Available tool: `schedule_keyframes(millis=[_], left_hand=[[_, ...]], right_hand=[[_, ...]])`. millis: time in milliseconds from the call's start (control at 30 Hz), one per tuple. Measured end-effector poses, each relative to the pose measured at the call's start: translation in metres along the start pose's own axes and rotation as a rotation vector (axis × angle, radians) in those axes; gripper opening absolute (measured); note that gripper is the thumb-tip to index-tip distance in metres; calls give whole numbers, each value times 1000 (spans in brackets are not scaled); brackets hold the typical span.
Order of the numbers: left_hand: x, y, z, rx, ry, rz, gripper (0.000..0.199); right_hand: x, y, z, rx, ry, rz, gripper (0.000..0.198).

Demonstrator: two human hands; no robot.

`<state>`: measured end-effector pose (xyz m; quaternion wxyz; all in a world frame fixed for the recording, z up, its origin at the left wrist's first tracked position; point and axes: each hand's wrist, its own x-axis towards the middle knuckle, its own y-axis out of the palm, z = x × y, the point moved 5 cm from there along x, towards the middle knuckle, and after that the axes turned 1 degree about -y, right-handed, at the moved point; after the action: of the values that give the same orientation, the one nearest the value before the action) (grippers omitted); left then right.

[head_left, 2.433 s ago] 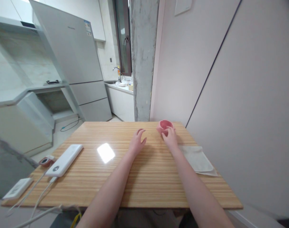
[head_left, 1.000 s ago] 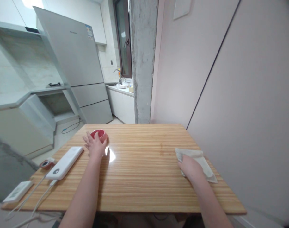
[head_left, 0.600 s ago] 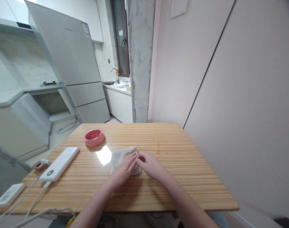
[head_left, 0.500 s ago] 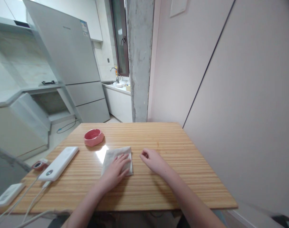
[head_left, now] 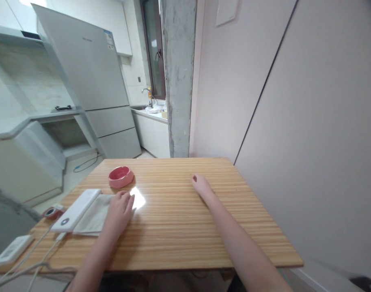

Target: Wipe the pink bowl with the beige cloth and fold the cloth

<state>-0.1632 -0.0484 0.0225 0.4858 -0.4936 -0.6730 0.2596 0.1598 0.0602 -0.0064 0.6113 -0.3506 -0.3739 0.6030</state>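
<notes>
A folded light-grey cloth [head_left: 94,215] lies flat on the left part of the wooden table, its left edge against a long white power bank [head_left: 77,210]. My left hand [head_left: 120,207] rests at the cloth's right edge, fingers stretched forward and fairly close together, partly covering it. Just beyond those fingertips stands a pink ashtray-like bowl [head_left: 121,177]. To the right, my right hand [head_left: 202,189] is curled into a loose fist low over the bare tabletop. Nothing shows in it, and its inner fingers are partly hidden.
White cables [head_left: 45,254] run from the power bank over the table's near left edge. A small red round object [head_left: 52,213] and a white box-shaped device [head_left: 13,249] sit at the left. A pale wall [head_left: 310,142] borders the wooden table [head_left: 179,235] on the right.
My left hand and the cloth have moved left across the table, up to the power bank. My right hand has shifted a little forward and right, still curled.
</notes>
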Motion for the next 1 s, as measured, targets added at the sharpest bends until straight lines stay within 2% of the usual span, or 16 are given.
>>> schedule_keyframes(millis=[67, 200, 267, 333, 467, 567, 733, 1000], left_hand=[[14, 9, -42, -105, 45, 42, 34], [51, 50, -120, -151, 91, 273, 31], [69, 75, -148, -102, 131, 338, 32], [83, 100, -161, -41, 123, 377, 28], [92, 137, -154, 68, 68, 343, 29], [87, 153, -142, 72, 80, 369, 30], [85, 157, -135, 27, 113, 379, 28], [86, 158, -139, -18, 140, 384, 26]], right_hand=[[2, 7, -3, 7, -23, -46, 24], [5, 14, -10, 43, -61, -77, 25], [6, 15, -11, 80, -85, -79, 27], [6, 16, -6, 137, -182, -81, 31], [1, 24, 10, 183, -385, -48, 33], [0, 29, 14, 123, -386, 5, 30], [1, 28, 13, 101, -357, 23, 28], [4, 29, 10, 147, -363, 12, 26]])
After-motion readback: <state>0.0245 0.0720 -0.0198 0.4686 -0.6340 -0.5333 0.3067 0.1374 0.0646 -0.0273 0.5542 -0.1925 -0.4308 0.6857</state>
